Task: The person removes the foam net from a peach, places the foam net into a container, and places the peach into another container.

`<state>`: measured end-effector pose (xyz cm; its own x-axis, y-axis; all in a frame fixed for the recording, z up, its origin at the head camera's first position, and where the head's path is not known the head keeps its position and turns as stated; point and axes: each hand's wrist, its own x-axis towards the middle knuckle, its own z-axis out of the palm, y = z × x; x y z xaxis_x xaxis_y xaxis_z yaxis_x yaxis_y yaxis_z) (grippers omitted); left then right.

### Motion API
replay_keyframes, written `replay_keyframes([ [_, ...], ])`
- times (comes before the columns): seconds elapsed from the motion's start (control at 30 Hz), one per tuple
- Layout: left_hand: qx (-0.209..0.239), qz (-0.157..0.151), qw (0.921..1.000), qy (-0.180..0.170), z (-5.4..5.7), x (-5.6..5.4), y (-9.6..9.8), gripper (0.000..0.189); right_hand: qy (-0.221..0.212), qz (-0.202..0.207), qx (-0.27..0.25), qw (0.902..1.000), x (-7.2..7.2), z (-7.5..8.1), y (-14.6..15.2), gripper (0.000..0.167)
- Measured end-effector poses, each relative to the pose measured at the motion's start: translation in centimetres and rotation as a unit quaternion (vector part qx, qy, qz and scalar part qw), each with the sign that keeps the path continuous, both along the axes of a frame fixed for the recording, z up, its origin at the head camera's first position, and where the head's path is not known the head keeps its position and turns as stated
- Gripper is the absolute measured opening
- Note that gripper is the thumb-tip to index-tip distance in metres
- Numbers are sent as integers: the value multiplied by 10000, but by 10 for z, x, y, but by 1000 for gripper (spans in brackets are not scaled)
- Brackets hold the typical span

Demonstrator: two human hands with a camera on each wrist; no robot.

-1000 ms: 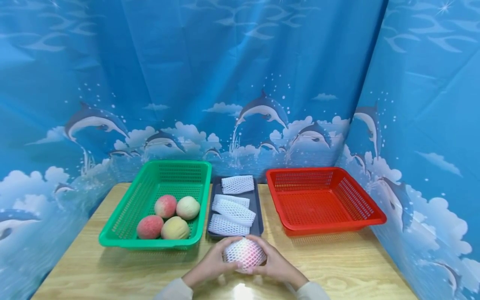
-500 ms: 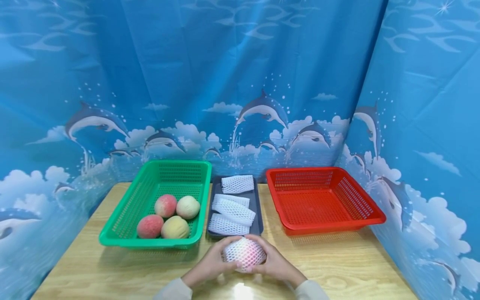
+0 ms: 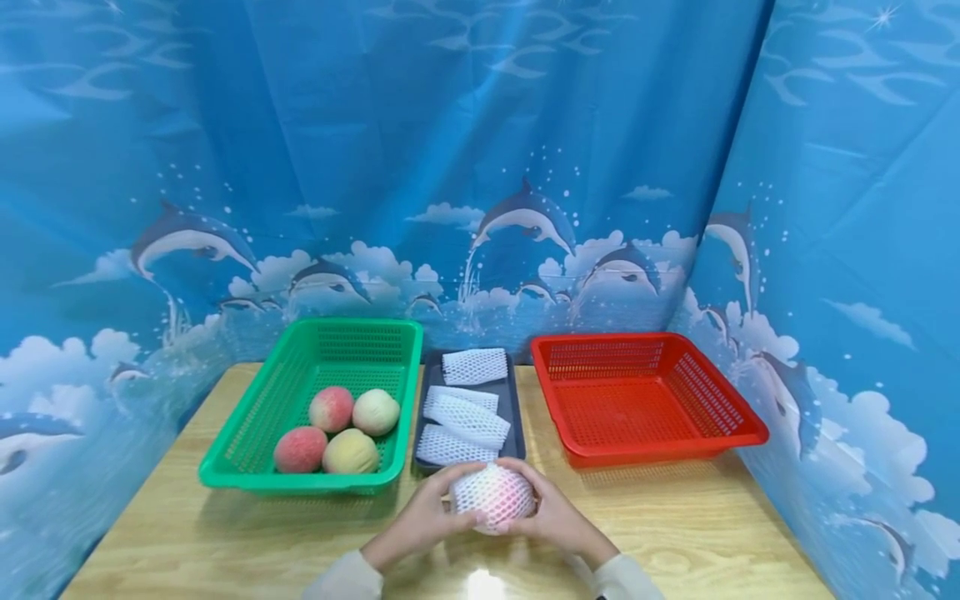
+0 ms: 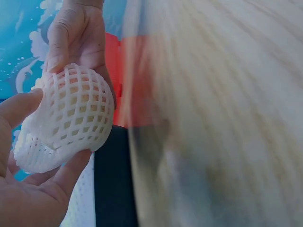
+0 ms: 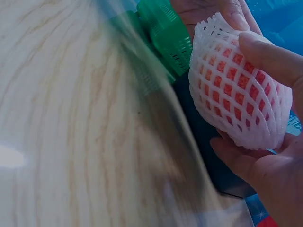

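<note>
Between my two hands is a peach (image 3: 495, 498) in a white foam net sleeve (image 5: 236, 94), held above the near part of the table. My left hand (image 3: 429, 518) grips its left side, thumb toward me and fingers round the far side. On the other side my right hand (image 3: 557, 521) grips it in the same way. Red skin shows through the mesh in the right wrist view; in the left wrist view the net (image 4: 78, 111) covers a paler side. Just beyond the hands lies a dark tray (image 3: 512, 408) with several flat foam net sleeves (image 3: 468, 419).
At the left stands a green basket (image 3: 225, 442) with several bare peaches (image 3: 350, 452) at its near end. A red basket (image 3: 622, 408) stands at the right. Behind the wooden table (image 3: 675, 533) hangs a blue dolphin-print curtain (image 3: 420, 167).
Both hands and the netted peach have risen slightly, a little away from me. The baskets and the tray stay where they were.
</note>
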<state>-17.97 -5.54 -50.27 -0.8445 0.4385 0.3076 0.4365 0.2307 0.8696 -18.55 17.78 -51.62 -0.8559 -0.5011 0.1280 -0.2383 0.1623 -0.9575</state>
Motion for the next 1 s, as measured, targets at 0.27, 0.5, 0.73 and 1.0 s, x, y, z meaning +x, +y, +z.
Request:
replay_keyframes([
  [0.27,456,-266,9977,-417,17,-1,-1,61,-138,26,-576,9982,1,14,-2,79],
  [0.5,592,-191,9975,-339,38,-4,-7,59,-73,19,-1107,9938,1,30,1,78],
  [0.73,657,-107,9973,-319,56,-5,-19,56,95,-179,-1350,9906,-3,38,7,80],
  [1.0,618,-16,9975,-337,66,-3,-31,56,29,-450,-1247,9912,-3,44,11,80],
])
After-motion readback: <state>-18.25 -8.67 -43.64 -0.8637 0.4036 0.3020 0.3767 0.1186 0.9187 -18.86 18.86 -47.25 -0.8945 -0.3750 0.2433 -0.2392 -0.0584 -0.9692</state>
